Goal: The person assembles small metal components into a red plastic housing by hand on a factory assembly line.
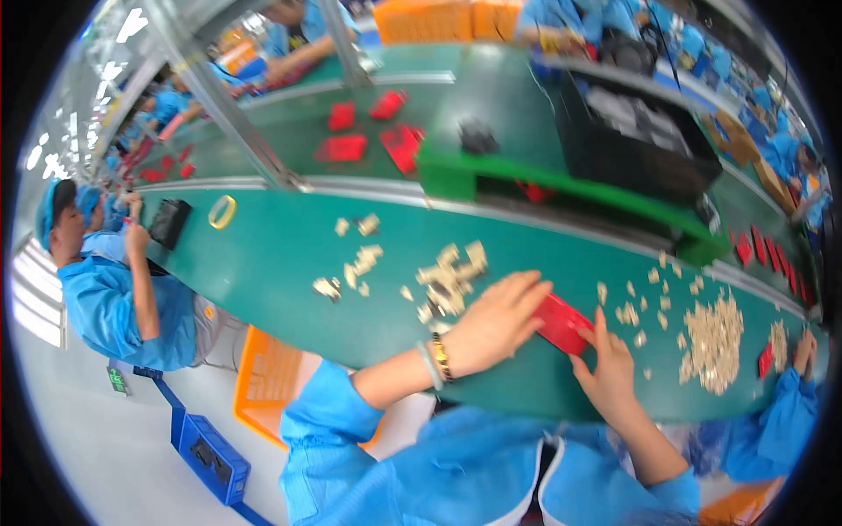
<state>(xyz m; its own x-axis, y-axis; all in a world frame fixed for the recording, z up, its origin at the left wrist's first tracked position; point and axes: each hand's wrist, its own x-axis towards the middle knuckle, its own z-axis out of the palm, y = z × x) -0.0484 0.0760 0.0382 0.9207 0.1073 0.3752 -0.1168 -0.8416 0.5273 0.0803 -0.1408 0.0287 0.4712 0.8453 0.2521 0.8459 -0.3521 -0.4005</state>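
A flat red rectangular plastic part (561,323) is held low over the green work surface in front of me. My left hand (493,326) grips its left end, the back of the hand turned up and the fingers along the edge. At the opposite end, my right hand (609,373) pinches the part between thumb and forefinger. Small cream-coloured pieces (452,273), some with dark bits among them, lie scattered just beyond my left hand. To the right of my right hand spreads a larger heap of similar cream pieces (713,342).
Behind the green work surface (272,254) runs a conveyor carrying red parts (342,147). A green-edged raised stand (561,188) bears a black bin (645,131). A yellow tape roll (223,212) lies far left. Co-workers sit at left (132,298) and right. An orange crate (263,377) stands below.
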